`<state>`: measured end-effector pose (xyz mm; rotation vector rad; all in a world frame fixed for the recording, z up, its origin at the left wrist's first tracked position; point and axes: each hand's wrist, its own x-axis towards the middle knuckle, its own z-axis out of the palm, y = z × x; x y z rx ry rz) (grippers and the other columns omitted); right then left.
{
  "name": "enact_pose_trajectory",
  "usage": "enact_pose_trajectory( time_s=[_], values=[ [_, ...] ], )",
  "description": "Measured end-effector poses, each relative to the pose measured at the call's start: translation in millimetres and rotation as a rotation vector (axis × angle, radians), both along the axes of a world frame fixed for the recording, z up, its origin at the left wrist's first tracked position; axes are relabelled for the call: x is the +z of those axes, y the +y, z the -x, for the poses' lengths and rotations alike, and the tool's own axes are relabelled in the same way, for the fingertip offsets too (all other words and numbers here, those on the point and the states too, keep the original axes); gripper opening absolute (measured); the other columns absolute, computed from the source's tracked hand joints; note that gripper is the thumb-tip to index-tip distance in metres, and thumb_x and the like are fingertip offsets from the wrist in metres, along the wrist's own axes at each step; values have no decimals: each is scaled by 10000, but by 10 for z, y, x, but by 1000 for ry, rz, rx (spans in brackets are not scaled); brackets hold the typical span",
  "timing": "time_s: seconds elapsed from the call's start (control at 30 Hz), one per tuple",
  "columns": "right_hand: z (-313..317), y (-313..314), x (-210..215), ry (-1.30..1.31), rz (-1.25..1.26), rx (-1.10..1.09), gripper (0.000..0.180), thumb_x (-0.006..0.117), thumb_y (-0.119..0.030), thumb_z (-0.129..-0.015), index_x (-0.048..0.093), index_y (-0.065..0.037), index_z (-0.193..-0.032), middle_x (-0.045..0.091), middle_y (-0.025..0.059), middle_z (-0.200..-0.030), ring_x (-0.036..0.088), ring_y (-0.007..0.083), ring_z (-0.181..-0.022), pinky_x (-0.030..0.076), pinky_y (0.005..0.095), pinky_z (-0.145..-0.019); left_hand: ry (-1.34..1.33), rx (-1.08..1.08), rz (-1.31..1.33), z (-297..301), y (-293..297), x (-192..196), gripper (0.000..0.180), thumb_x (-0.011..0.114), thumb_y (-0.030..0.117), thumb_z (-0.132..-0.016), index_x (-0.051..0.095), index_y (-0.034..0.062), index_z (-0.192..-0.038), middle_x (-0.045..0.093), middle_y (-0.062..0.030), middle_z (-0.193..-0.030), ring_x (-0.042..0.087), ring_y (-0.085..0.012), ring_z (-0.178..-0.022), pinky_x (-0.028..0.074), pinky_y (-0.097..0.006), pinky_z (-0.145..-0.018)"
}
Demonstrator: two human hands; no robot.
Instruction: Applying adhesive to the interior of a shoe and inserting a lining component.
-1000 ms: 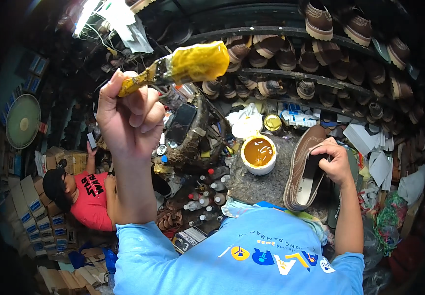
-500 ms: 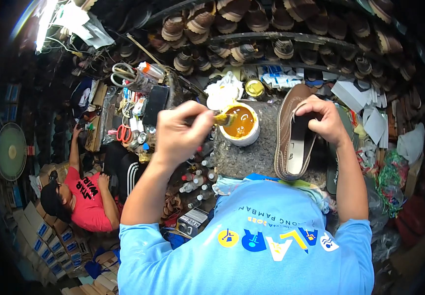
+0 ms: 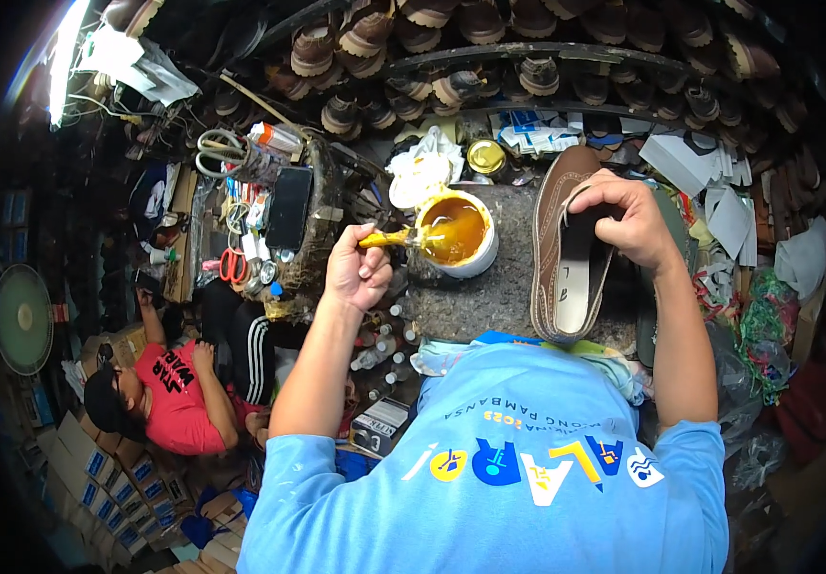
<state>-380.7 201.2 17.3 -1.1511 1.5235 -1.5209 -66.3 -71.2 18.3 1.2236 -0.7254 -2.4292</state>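
My left hand (image 3: 357, 272) is closed round the yellow handle of a brush (image 3: 392, 238). The brush lies nearly level, its bristle end reaching over the rim into a white tub (image 3: 486, 256) of amber, glue-like liquid (image 3: 461, 230). My right hand (image 3: 631, 218) pinches the opening edge of a brown shoe (image 3: 547, 273) with pale stitching. A light insole with handwritten marks shows inside the shoe. Both tub and shoe are on a dark, rough work block (image 3: 451, 311), the shoe right of the tub with its heel end toward me.
A small yellow-topped can (image 3: 485, 157) and crumpled white material (image 3: 422, 177) sit behind the tub. At left a cluttered side surface bears red-handled scissors (image 3: 232, 265) and a black phone (image 3: 289, 209). Shoe-filled racks (image 3: 547, 77) stand beyond. A person in a red shirt (image 3: 183, 397) is at far left.
My left hand has moved nearer to me and turned, bringing the brush handle down to a flatter angle across the tub's rim. My right hand keeps hold of the shoe.
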Motion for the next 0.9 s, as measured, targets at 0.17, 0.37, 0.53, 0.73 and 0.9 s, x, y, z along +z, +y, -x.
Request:
enact_pose_trajectory(
  time_s=[0.17,0.37,0.53,0.73,0.9],
  values=[
    [16,-46,8,0,8,-11,366,561,32,-639,765,15,-942,725,84,-1019,636,190,-1005,476,302,-961,48,-319,157,-178,-61,357,218,611,243,-974,650,71,-846,409,32,-461,288,-62,-324,237,-223,-305],
    [71,-156,-15,78,34,21,361,584,3,-646,776,-4,-951,737,89,-1023,654,213,-1030,482,331,-993,-146,-484,198,-71,58,685,226,598,244,-979,620,80,-826,462,14,-468,319,-81,-334,258,-250,-342],
    [78,-37,-44,121,53,21,345,583,-18,-640,760,3,-936,749,100,-1015,661,240,-1026,500,353,-972,504,-62,540,347,135,2162,324,498,271,-1050,660,15,-934,550,-49,-550,396,-87,-393,304,-235,-341],
    [21,-10,-9,76,39,40,351,587,9,-635,773,-1,-932,753,99,-1015,656,219,-990,492,335,-946,742,-136,655,200,53,2464,314,493,256,-1051,668,-1,-1007,595,-85,-628,423,-101,-446,328,-236,-389],
    [144,3,-66,188,51,74,369,580,-29,-635,764,5,-953,748,116,-1029,679,248,-1019,515,361,-969,652,-148,827,252,7,2294,376,536,250,-926,656,-60,-1102,646,-188,-793,477,-157,-533,396,-273,-457]
  ],
)
